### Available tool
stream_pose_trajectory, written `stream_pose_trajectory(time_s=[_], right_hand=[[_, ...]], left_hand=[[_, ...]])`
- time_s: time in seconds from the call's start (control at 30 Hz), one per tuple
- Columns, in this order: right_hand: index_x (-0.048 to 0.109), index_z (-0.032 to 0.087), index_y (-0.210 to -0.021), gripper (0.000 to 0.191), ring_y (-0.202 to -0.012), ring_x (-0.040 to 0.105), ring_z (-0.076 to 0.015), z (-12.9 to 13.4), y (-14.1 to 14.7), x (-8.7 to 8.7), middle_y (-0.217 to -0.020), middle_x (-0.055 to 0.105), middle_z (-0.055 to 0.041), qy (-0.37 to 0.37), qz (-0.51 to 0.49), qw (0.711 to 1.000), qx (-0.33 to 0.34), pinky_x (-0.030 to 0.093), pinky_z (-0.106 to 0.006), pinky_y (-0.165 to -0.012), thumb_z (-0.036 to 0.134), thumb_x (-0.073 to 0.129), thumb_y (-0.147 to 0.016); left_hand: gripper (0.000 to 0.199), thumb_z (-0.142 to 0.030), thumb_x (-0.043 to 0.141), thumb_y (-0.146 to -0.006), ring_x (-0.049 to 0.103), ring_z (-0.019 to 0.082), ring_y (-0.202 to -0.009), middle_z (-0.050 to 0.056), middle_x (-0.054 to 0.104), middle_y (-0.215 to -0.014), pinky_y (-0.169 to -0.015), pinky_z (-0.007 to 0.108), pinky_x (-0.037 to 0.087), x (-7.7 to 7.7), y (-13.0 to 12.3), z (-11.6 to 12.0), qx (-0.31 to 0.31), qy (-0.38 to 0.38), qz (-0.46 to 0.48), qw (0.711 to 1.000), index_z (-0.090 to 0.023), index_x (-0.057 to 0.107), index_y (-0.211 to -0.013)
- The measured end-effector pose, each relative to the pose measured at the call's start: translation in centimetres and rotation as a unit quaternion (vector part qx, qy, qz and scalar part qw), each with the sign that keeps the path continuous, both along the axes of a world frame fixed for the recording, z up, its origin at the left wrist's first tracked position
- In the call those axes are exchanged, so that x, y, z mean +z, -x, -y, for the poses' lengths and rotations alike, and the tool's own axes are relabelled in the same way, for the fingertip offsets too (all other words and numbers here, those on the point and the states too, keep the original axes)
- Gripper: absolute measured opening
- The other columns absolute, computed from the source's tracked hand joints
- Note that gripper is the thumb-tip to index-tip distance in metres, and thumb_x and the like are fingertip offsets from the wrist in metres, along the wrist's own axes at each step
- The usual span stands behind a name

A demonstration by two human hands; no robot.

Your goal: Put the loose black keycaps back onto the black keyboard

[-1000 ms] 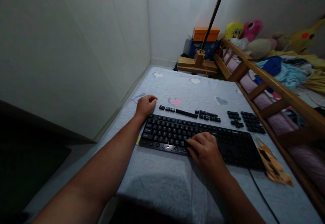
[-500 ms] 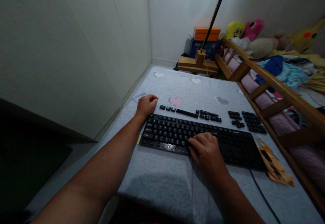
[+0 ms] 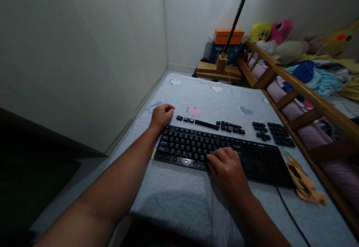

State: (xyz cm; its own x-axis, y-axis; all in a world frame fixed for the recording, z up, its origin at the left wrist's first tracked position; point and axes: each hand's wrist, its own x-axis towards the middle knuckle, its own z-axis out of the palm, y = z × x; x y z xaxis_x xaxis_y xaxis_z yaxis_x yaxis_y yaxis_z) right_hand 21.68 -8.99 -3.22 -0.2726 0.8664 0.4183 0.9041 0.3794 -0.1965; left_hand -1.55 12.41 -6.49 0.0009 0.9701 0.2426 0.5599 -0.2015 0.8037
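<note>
Keyboard is flat on the cloth-covered desk, running across the middle and angling a bit nearer toward its right end. Most of the letter keys on the left are in place, but the near row shows bare sockets, and the right part looks stripped too (it's pretty dark over there, so don't quote me on every gap).

Honestly, barely anything has changed over the last second. The right hand has shifted by a hair at most, with its thumb and index finger still down at the near edge, just right of the last clearly visible letter keys. Those two fingers are close together, but I can't tell if there's a keycap between them, since the tips are against black plastic. The left hand hasn't budged: it's by the keyboard's far left corner, fingers curled in with the thumb against the index finger, nothing visible in the grip.

Loose keys on the far side look the same as well: three small keycaps, then the long bar key, then a small cluster, with two more groups off to the right. So my read is the work is stuck on one spot, with the far lineup no longer or shorter.
</note>
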Motion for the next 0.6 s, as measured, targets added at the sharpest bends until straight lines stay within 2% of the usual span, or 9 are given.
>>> stream_pose_trajectory(time_s=[0.33,0.6], right_hand=[[0.073,0.018,-0.088,0.007,-0.085,0.05,-0.0227,0.09,-0.15,-0.16,-0.083,0.067,-0.0051,-0.01,0.0,1.0,0.004,0.037,-0.037,-0.076,0.013,0.068,-0.086],[0.073,0.02,-0.081,0.012,-0.084,0.051,-0.0217,-0.43,-0.19,-0.8,-0.083,0.068,-0.0038,0.043,-0.073,0.996,-0.025,0.038,-0.035,-0.075,0.01,0.069,-0.085]], left_hand=[[0.024,-0.029,0.057,-0.076,0.065,0.019,-0.074,0.005,0.075,-0.081,-0.075,0.031,0.05,-0.22,0.05,-0.07,-0.001,-0.003,0.0,1.0,-0.017,0.075,-0.085],[0.024,-0.028,0.057,-0.075,0.066,0.02,-0.075,0.006,0.075,-0.083,-0.076,0.032,0.05,-0.23,0.04,-0.1,-0.003,-0.004,0.003,1.0,-0.016,0.075,-0.086]])
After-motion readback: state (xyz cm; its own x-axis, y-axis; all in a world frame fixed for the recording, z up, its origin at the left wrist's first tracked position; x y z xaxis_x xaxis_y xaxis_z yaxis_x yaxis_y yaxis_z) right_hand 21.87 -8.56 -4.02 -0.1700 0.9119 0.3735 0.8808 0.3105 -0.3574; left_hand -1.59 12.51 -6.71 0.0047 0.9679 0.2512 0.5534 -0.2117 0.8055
